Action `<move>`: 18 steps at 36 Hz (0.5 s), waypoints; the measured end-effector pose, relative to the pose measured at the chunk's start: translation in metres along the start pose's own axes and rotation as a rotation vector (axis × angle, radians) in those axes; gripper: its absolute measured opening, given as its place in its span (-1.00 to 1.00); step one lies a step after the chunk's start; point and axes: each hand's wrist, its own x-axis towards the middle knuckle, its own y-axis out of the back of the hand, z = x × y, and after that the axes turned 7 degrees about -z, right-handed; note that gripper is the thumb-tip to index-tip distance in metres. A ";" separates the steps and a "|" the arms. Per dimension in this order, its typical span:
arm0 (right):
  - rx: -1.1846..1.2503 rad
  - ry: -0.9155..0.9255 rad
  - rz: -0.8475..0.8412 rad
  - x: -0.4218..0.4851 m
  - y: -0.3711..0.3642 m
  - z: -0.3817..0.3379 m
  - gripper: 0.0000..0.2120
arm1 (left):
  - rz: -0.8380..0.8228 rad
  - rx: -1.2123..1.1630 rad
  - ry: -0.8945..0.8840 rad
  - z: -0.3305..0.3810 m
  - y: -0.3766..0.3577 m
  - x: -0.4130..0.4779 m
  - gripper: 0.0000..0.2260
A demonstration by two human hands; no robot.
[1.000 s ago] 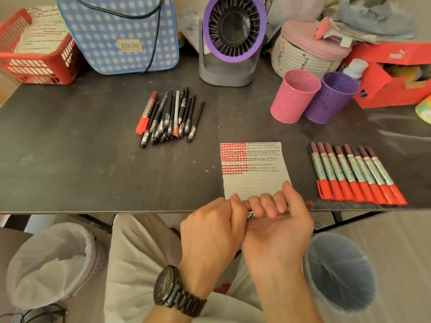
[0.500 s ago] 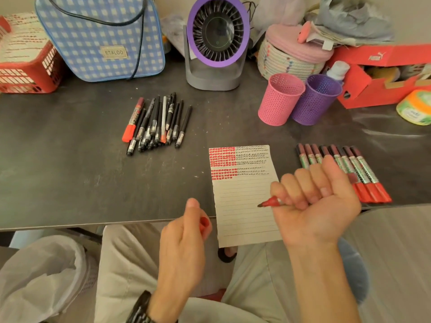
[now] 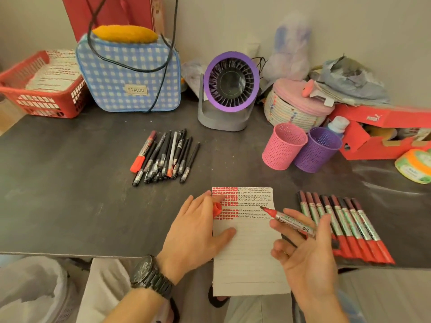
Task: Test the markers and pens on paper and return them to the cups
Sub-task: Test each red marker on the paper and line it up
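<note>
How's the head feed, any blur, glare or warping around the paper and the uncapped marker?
Head view: the paper, the red marker held by the right hand and the red cap pinched in the left hand read clearly. Head view: the red shoe box at the right edge is motion-smeared. Head view: a pale sheen streaks the table nearby; light is soft.

My dark grey table [image 3: 70, 194], set against a plain beige wall [image 3: 349, 31]; pale floor [image 3: 384, 294] below, white-lined bin [image 3: 30, 292] beside me
</note>
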 end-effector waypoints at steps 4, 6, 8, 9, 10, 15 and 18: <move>-0.174 0.036 -0.012 0.009 -0.007 0.002 -0.62 | 0.000 -0.005 0.017 -0.001 -0.002 -0.002 -0.40; -0.285 0.076 -0.018 0.017 -0.012 0.002 -0.69 | 0.001 -0.015 0.027 -0.001 -0.001 -0.001 -0.36; -0.378 0.095 -0.032 0.025 -0.017 0.001 -0.78 | -0.002 -0.026 0.036 -0.002 -0.001 -0.001 -0.33; -0.409 0.098 -0.046 0.030 -0.020 0.001 -0.83 | -0.004 -0.026 0.035 -0.002 -0.001 -0.001 -0.33; -0.436 0.101 -0.061 0.035 -0.021 0.001 -0.88 | -0.008 -0.024 0.033 -0.002 -0.001 -0.001 -0.35; -0.545 0.113 -0.094 0.054 -0.024 0.007 -0.85 | 0.000 -0.031 0.028 -0.003 -0.001 -0.002 -0.26; -0.613 0.190 -0.030 0.057 -0.022 0.019 -0.77 | 0.000 -0.042 0.018 -0.003 0.000 -0.001 -0.33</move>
